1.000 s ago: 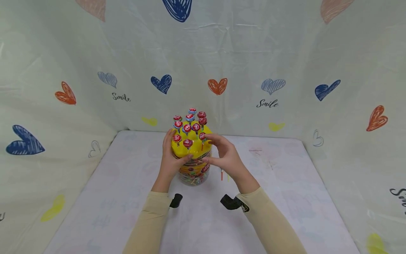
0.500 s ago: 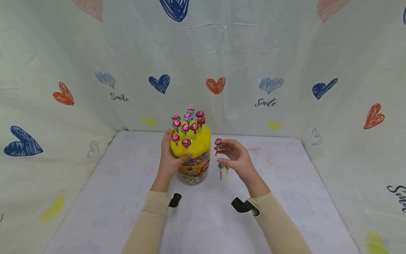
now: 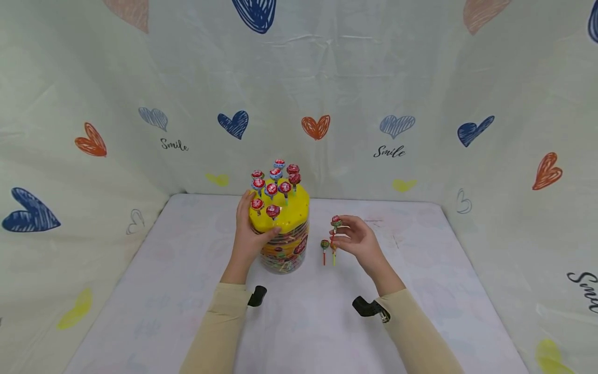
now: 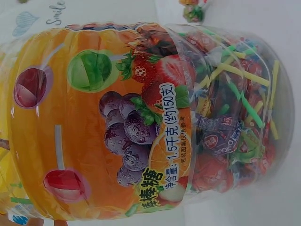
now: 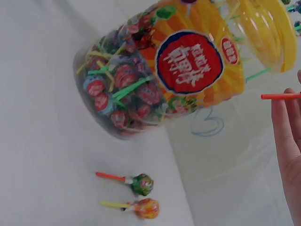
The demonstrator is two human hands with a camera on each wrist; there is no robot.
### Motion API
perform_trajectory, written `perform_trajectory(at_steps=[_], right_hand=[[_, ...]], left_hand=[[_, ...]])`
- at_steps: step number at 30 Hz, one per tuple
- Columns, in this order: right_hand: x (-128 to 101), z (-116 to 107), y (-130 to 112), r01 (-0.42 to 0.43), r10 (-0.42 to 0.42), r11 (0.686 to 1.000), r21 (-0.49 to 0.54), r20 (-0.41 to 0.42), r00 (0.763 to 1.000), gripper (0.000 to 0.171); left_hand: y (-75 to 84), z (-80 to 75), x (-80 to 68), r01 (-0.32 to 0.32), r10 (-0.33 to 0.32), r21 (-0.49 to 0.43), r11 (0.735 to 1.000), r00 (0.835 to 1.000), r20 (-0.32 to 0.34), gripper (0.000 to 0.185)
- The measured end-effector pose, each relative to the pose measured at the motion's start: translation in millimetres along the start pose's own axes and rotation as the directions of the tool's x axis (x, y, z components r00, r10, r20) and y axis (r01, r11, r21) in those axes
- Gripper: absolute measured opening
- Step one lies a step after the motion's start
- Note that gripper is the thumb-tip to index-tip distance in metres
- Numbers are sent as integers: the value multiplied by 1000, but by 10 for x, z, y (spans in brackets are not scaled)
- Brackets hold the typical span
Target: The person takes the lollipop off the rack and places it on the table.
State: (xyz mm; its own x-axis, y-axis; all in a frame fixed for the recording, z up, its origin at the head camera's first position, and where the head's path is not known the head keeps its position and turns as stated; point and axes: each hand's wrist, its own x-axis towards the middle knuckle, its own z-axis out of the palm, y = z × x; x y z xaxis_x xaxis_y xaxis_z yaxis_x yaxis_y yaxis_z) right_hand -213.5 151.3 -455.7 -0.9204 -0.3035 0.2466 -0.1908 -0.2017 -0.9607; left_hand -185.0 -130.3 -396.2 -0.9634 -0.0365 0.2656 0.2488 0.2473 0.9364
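While the right hand (image 3: 358, 241) pinches a lollipop (image 3: 336, 223) (seemingly upright, stick downward), the left (image 3: 248, 238) grips the jar (image 3: 282, 253).

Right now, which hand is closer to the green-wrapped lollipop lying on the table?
Right. The right hand, holding another lollipop, is just to the right of the green-wrapped lollipop; the left hand is farther off, gripping the left side of the jar.

Held red-sticked lollipop (image 3: 336, 222), perhaps slightly tilted

A narrow gap parts the candy jar (image 3: 290, 237) from the right hand (image 3: 361, 241), a green lollipop (image 5: 142, 184) lying in it
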Motion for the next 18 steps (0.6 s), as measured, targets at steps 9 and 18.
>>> perform_trajectory(at_steps=[9, 18], right_hand=[[-8, -269, 358, -147, 141, 988, -39, -124, 982, 59], [-23, -512, 696, -332, 315, 929, -163, -124, 941, 62]], left_hand=[[-4, 5, 1, -16, 16, -11, 1000, 1000, -1, 89], [-15, 1, 5, -4, 4, -7, 1000, 1000, 1, 90]])
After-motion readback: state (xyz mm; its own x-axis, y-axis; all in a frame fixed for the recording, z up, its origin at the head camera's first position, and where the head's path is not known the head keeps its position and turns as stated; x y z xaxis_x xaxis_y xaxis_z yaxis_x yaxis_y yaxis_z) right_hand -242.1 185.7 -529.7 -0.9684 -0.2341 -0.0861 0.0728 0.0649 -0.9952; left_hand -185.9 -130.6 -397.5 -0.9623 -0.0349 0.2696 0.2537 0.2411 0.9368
